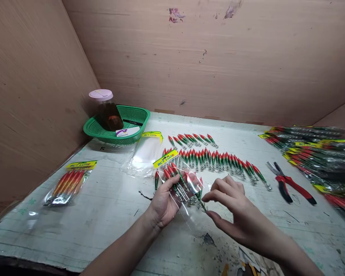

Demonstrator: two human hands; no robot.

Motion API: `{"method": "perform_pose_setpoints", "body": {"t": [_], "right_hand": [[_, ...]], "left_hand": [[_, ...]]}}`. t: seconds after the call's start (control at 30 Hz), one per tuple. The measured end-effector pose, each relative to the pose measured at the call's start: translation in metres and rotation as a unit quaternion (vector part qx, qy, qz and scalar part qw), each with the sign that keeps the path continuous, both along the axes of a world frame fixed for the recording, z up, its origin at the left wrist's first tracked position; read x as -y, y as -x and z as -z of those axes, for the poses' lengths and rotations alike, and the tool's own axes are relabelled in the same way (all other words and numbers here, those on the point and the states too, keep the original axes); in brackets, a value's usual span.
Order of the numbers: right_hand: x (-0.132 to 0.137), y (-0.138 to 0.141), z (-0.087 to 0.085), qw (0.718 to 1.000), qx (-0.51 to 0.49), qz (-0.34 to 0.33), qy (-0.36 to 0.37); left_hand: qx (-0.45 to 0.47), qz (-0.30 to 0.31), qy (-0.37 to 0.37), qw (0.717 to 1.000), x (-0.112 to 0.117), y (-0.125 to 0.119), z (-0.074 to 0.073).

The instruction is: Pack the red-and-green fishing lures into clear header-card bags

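My left hand (163,203) grips a clear plastic bag (184,184) with a yellow label (165,158); several red-and-green fishing lures sit partly inside it. My right hand (232,207) is at the bag's open end, thumb and fingers pinched on the hook ends of the lures (199,199). Just beyond the hands, rows of loose red-and-green lures (218,161) lie on the table.
A filled lure bag (67,183) lies at left. Empty bags (146,153) sit beside a green basket (138,115) that holds a pink-lidded jar (105,109). Red-handled pliers (290,183) and a heap of packed bags (316,157) are at right. Board walls enclose the table.
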State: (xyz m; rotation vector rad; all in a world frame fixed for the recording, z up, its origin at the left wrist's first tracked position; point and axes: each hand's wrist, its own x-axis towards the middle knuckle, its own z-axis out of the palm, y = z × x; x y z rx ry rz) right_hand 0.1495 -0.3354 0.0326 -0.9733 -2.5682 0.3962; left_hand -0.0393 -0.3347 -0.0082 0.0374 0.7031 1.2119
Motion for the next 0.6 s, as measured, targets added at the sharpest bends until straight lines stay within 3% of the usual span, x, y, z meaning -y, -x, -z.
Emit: {"method": "perform_pose_setpoints", "body": {"t": [0.1, 0.2, 0.33, 0.47, 0.6], "right_hand": [[-0.001, 0.009, 0.009, 0.994, -0.048, 0.042, -0.093], [-0.002, 0.015, 0.013, 0.985, -0.083, 0.070, -0.132], [-0.002, 0.020, 0.014, 0.976, -0.117, 0.108, -0.152], [0.000, 0.025, 0.014, 0.979, -0.122, 0.096, -0.133], [0.000, 0.030, 0.014, 0.972, -0.117, 0.124, -0.160]], "left_hand": [[0.017, 0.014, -0.009, 1.000, 0.000, -0.001, 0.003], [0.018, 0.012, -0.007, 1.000, 0.000, -0.002, 0.004], [0.025, 0.011, 0.002, 1.000, 0.002, -0.003, 0.003], [0.023, 0.006, 0.003, 1.000, 0.003, -0.005, 0.002], [0.011, 0.011, -0.001, 1.000, 0.003, -0.006, 0.001]]}}
